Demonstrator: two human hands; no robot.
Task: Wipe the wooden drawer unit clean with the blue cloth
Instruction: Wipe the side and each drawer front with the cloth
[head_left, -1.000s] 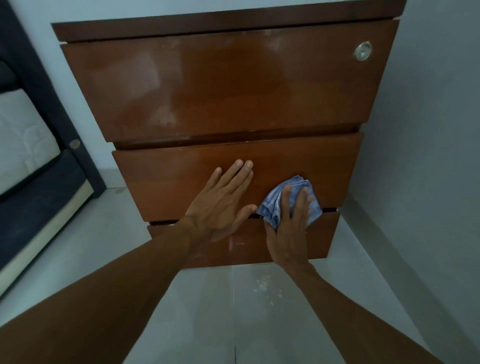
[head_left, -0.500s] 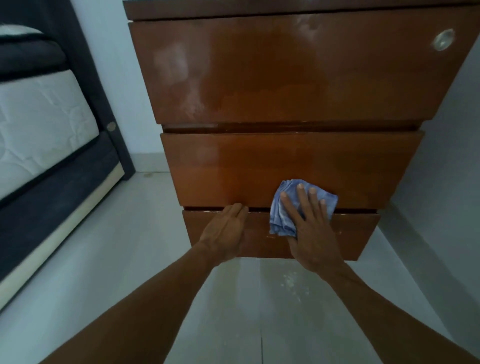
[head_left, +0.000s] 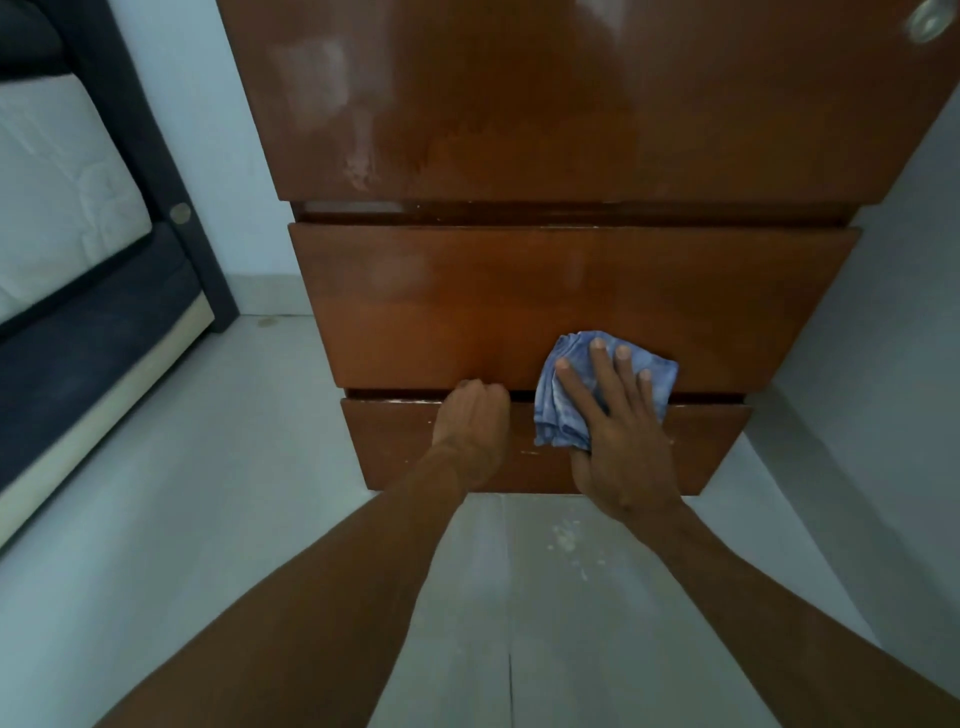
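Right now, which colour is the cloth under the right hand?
Blue, with paler washed-out patches: the cloth pressed flat by the right hand, seen in the head view.

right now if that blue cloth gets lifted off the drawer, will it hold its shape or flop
The crumpled blue cloth would probably flop: it lies in soft folds under the flat right hand. It likely weighs little, being thin fabric. Against the glossy brown wooden drawer unit it should slide easily.

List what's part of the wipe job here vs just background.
Job:
- drawer unit
- blue cloth, pressed flat across the gap between the middle and bottom drawers
- right hand, flat on the cloth
- left hand, fingers curled at the bottom drawer's top edge

Background:
- bed, to the left
- white specks on floor
- round lock, top drawer
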